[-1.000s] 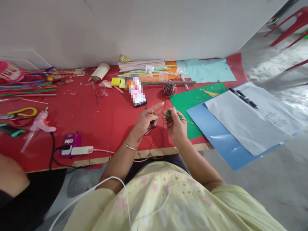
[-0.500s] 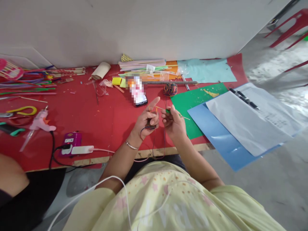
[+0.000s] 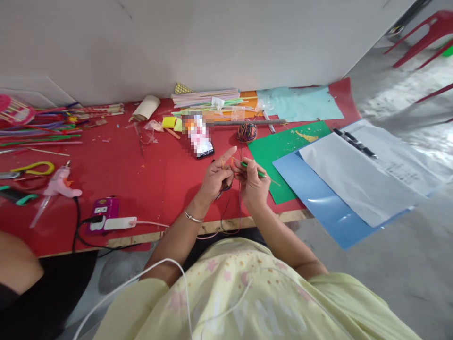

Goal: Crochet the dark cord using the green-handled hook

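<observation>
Since half a second ago, the fingers of the right hand point(image 3: 255, 186) have shifted around the green-handled tool point(image 3: 261, 174), so that more of its handle shows, and the left hand's point(image 3: 214, 179) outstretched index finger lies a little flatter. The right hand pinches the tool between thumb and fingers, one thin end reaching toward an orange strand point(image 3: 232, 162) near the left index finger, the other sticking out above the green sheet point(image 3: 283, 189). The left hand's remaining fingers curl around dark yarn point(image 3: 226, 188), with the yarn ball point(image 3: 247, 132) beyond both hands.
</observation>
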A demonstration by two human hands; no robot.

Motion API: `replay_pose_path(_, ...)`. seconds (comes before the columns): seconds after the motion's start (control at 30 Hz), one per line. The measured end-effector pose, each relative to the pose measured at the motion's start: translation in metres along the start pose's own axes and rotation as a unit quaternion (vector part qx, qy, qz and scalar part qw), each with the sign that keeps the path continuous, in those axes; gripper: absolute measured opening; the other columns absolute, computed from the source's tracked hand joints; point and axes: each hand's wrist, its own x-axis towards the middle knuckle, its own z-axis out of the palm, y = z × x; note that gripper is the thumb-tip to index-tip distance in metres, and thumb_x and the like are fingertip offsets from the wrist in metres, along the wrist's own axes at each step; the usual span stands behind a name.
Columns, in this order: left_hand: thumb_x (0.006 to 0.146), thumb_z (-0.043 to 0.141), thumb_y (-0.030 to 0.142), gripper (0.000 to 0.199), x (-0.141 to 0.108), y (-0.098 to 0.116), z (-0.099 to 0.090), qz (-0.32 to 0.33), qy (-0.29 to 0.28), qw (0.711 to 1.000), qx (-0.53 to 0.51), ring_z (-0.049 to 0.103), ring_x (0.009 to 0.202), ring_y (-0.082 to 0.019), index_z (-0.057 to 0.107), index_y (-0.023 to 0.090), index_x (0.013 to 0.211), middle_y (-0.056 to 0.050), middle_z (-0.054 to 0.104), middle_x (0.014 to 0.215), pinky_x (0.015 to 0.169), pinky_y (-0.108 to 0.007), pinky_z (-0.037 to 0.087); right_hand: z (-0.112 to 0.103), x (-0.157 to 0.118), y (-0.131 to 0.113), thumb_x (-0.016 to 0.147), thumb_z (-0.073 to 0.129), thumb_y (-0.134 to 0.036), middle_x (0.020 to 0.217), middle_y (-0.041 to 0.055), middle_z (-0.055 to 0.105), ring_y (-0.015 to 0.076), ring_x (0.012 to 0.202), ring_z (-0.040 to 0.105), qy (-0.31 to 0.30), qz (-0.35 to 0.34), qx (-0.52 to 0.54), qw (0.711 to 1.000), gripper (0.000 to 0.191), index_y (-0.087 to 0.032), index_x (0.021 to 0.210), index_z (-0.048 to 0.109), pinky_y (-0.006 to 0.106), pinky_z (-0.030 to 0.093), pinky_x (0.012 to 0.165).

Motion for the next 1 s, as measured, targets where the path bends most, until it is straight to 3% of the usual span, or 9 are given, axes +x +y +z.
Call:
replay_pose_path(0.17, 0.078, 0.061, 0.012, 0.090, 0.001, 0.004, 0.003, -0.023, 0.031, 0.995, -0.091, 0.042, 0.044, -0.007, 0.041, 0.031, 0.164, 0.010, 0.050, 0.053, 0.049, -0.017, 0.037, 0.008, -0.004, 0.016, 0.083, 0.075, -0.066, 0.095, 0.0015, 0.083, 0.0151, 0.084, 0.081, 0.011, 0.015, 0.029, 0.999, 0.045, -0.026, 0.104, 0.073, 0.020, 0.063, 0.063)
replay_pose_path(0.3, 0.080, 0.056, 0.012, 0.089, 0.001, 0.015, -0.006, -0.082, -0.003, 0.983, -0.163, 0.036, 0.039, -0.007, 0.038, 0.035, 0.164, 0.010, 0.045, 0.052, 0.044, -0.018, 0.032, 0.004, -0.001, 0.019, 0.083, 0.077, -0.063, 0.097, 0.0004, 0.084, 0.0149, 0.087, 0.081, -0.025, 0.031, 0.019, 0.999, 0.042, -0.028, 0.106, 0.072, 0.019, 0.064, 0.065)
replay_pose_path(0.47, 0.079, 0.054, 0.011, 0.088, -0.001, 0.026, -0.019, -0.137, -0.057, 0.967, -0.206, 0.026, 0.037, -0.008, 0.040, 0.031, 0.164, 0.010, 0.040, 0.050, 0.040, -0.018, 0.025, -0.011, 0.010, 0.005, 0.075, 0.087, -0.056, 0.087, 0.0003, 0.083, 0.0135, 0.072, 0.078, -0.070, 0.023, 0.017, 0.997, 0.039, -0.025, 0.098, 0.075, 0.019, 0.061, 0.059)
replay_pose_path(0.67, 0.079, 0.051, 0.011, 0.087, -0.002, 0.026, -0.025, -0.166, -0.058, 0.957, -0.230, 0.018, 0.036, -0.007, 0.040, 0.027, 0.164, 0.011, 0.035, 0.049, 0.040, -0.018, 0.019, -0.030, 0.026, -0.015, 0.076, 0.088, -0.055, 0.083, 0.0024, 0.083, 0.0164, 0.067, 0.078, -0.150, -0.023, -0.063, 0.986, 0.038, -0.024, 0.094, 0.079, 0.026, 0.063, 0.058)
replay_pose_path(0.8, 0.078, 0.050, 0.011, 0.086, -0.001, 0.027, -0.028, -0.173, -0.089, 0.950, -0.244, 0.015, 0.035, -0.007, 0.043, 0.022, 0.163, 0.010, 0.035, 0.047, 0.039, -0.018, 0.017, -0.042, 0.037, -0.031, 0.082, 0.086, -0.047, 0.088, 0.0041, 0.084, 0.0206, 0.075, 0.081, -0.237, -0.108, -0.136, 0.956, 0.025, -0.026, 0.096, 0.083, 0.031, 0.066, 0.064)
replay_pose_path(1.0, 0.076, 0.045, 0.008, 0.084, 0.001, 0.029, -0.032, -0.217, -0.106, 0.938, -0.249, 0.011, 0.035, -0.007, 0.047, 0.016, 0.160, 0.009, 0.035, 0.045, 0.037, -0.016, 0.014, -0.049, 0.053, -0.063, 0.082, 0.088, -0.034, 0.095, 0.0046, 0.085, 0.0222, 0.084, 0.081, -0.352, -0.225, -0.269, 0.868, 0.019, -0.029, 0.100, 0.086, 0.033, 0.067, 0.073)
